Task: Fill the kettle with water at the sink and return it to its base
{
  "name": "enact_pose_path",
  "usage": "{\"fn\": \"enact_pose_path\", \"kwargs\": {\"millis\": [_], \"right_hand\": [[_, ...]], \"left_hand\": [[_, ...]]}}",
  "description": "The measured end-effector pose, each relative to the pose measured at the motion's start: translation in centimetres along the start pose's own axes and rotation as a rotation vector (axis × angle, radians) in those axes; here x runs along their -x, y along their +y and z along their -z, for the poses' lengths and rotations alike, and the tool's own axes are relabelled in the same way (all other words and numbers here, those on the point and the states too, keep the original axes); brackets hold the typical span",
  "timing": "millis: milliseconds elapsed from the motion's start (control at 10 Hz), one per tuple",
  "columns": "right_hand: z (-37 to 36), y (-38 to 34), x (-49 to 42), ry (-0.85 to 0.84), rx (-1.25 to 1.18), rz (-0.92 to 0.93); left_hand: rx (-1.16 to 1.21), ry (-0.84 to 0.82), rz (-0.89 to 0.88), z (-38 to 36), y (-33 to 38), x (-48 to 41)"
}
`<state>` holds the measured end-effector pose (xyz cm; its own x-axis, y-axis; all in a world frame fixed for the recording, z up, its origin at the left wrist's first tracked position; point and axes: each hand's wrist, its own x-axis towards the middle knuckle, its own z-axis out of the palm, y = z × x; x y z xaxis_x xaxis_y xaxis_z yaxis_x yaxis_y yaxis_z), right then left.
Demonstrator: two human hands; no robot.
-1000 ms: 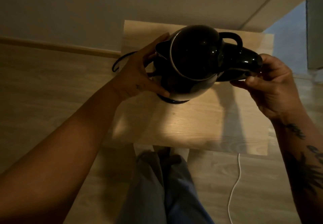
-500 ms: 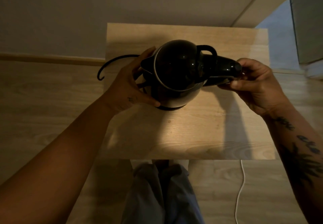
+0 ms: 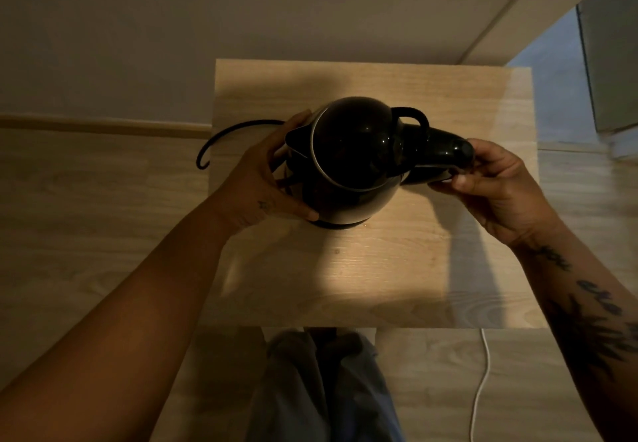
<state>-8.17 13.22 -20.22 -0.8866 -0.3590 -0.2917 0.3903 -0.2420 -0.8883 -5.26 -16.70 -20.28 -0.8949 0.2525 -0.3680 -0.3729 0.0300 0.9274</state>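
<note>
A glossy black kettle [image 3: 355,151] with a closed domed lid stands near the middle of a small light wooden table [image 3: 379,269]. Only a dark sliver of its base [image 3: 336,224] shows under the kettle's lower edge. My left hand [image 3: 262,182] cups the kettle's left side, just under the spout. My right hand [image 3: 490,179] grips the end of the black handle [image 3: 445,146] on the right. The base's black power cord [image 3: 221,137] curls off the table's left edge.
The table stands against a plain wall, with wood-look floor around it. A white cable [image 3: 481,386] lies on the floor at the lower right. My legs [image 3: 328,390] are just below the table's front edge. A dark panel [image 3: 611,72] is at the far right.
The kettle has come down from above the table onto its base, with both hands still on it. The view has shifted, so more of the tabletop shows.
</note>
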Motion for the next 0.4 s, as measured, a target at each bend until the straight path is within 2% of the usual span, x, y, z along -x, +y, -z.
{"fn": "enact_pose_path", "kwargs": {"millis": [300,400], "right_hand": [[0.4,1.6,0.1,0.074,0.063,-0.042],[0.8,2.3,0.7,0.078,0.234,-0.063]], "left_hand": [[0.031,-0.025,0.103,0.5,-1.4,-0.1],[-0.03,0.034,0.139,0.0,-2.0,0.6]]}}
